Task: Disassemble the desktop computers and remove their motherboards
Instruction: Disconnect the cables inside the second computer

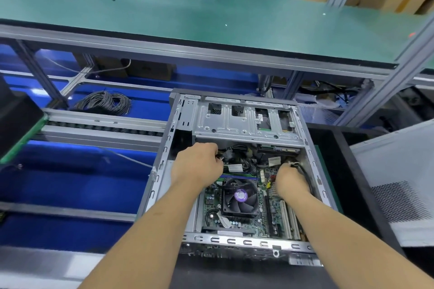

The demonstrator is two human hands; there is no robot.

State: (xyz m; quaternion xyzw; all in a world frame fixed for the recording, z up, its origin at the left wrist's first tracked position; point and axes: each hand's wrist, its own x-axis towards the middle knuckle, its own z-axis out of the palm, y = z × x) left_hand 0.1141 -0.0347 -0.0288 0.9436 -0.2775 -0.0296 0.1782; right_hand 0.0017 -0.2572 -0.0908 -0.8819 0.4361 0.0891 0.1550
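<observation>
At the far left edge a dark box (16,119) sits on a green-edged board, well apart from the work. Right of it, a coil of grey cable (105,103) lies on the blue surface (70,185) beyond the roller rail (103,125); that blue stretch runs open up to the case's left wall. The desktop computer case (162,166) lies open on its side, its metal drive cage (246,119) filling the far end under the green shelf (211,14). The left hand (198,165) reaches in along the left wall, fingers curled round a bundle of power cables (234,151) just below the cage. The motherboard (211,197) lies flat in the case floor, with the black CPU fan (240,196) between the two forearms. The right hand (290,183) is near the right wall, fingers curled onto a black cable (303,169) with a white connector; little room is left there. A perforated side panel (399,183) lies at the right.
</observation>
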